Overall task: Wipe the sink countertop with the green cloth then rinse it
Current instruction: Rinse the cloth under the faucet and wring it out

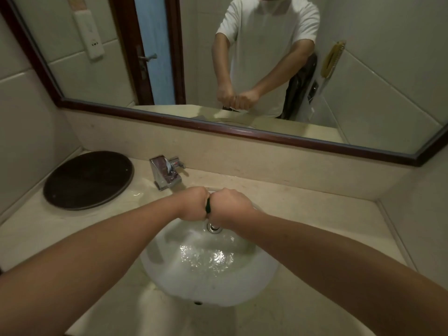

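Both fists meet over the back of the white sink basin [254, 287]. My left hand [192, 202] and my right hand [230, 206] are clenched side by side around the green cloth [207, 206]. Only a thin dark strip of the cloth shows between the knuckles; the rest is hidden inside the hands. Water lies rippling in the bottom of the basin, near the metal drain [214, 227]. The beige countertop [315, 214] surrounds the basin and looks wet near the faucet.
A chrome faucet [166, 173] stands behind the basin, just left of my hands. A round dark tray [88, 180] lies on the counter at the left. A framed mirror [242, 132] on the wall above reflects a person in a white shirt.
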`<state>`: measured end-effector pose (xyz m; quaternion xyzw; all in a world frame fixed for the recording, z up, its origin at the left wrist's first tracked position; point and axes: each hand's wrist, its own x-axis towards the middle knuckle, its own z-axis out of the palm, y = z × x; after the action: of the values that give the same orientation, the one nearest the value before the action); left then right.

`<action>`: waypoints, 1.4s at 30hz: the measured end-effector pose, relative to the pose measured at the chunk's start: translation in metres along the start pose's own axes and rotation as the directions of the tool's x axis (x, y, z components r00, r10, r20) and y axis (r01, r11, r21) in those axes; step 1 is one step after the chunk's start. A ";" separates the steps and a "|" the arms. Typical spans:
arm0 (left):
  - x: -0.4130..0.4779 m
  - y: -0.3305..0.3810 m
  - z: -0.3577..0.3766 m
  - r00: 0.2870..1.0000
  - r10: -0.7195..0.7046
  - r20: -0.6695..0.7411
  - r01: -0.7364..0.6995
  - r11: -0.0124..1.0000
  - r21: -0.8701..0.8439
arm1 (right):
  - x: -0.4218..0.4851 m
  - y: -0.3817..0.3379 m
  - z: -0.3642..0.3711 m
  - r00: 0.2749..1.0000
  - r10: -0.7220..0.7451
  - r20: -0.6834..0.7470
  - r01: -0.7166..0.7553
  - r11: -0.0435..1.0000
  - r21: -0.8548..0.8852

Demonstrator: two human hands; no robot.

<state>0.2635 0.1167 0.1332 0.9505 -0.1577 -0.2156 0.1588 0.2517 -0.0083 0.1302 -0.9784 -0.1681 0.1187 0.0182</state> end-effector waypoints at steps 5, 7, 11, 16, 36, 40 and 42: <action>-0.007 0.010 0.003 0.999 -0.047 -0.023 0.048 0.998 0.033 | -0.002 0.002 0.004 0.999 0.005 -0.041 -0.007 0.999 -0.049; -0.008 0.013 0.003 0.999 -0.044 -0.021 0.045 0.998 0.041 | -0.004 0.005 0.002 0.992 -0.044 -0.116 0.035 0.996 -0.077; -0.006 0.003 0.003 0.992 -0.035 -0.122 0.017 0.989 -0.149 | -0.004 0.014 -0.006 0.982 -0.065 -0.175 0.065 0.998 -0.004; -0.023 -0.010 0.006 0.918 0.070 -0.392 -0.146 0.975 -0.170 | 0.001 0.033 -0.017 0.998 0.052 0.026 -0.058 0.902 0.428; -0.045 0.024 -0.054 0.660 0.659 -0.362 -0.222 0.631 0.744 | -0.037 0.013 -0.083 0.865 -0.153 0.477 -0.311 0.584 0.750; -0.044 0.043 -0.056 0.918 0.315 -0.241 -0.054 0.702 0.711 | -0.031 0.010 -0.068 0.956 -0.008 0.292 -0.213 0.668 0.713; -0.040 0.047 -0.058 0.932 0.282 -0.228 -0.042 0.707 0.706 | -0.029 0.007 -0.061 0.980 0.030 0.198 -0.166 0.676 0.718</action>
<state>0.2448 0.1025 0.2146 0.9445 -0.2828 0.0303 -0.1646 0.2424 -0.0241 0.1957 -0.8836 -0.0549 0.2592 0.3860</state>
